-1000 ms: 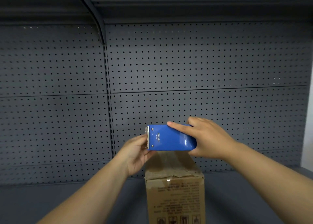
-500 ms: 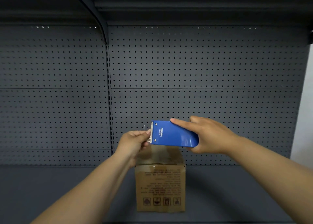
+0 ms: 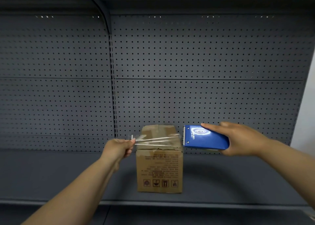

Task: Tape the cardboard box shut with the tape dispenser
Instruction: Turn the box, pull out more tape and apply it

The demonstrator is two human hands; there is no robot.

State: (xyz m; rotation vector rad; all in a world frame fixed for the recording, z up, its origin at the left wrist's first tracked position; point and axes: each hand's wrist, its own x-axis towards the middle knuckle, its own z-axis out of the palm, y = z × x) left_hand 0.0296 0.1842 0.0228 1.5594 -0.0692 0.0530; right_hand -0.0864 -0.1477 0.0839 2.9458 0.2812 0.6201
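Shelving fills the view: a dark pegboard back wall above a grey shelf; on that shelf, about the middle, stands the cardboard box, upright, its printed face toward the camera and its top flaps folded down, with scraps of old tape showing along the upper edge; no fresh strip lies on it that I can make out. Held up on the right and level with the box top, not touching it, is the blue tape dispenser, its toothed blade pointing left; the right hand is wrapped around its rear end, forefinger laid along the top. The left hand is closed in a pinch on the free end of the tape. Between the two runs a stretch of clear tape, drawn taut in the air above the box top and showing only as bright glints. By my reckoning the job is barely begun: a length has been pulled out; sticking it down over the flap seam, smoothing it and cutting it on the blade all remain.
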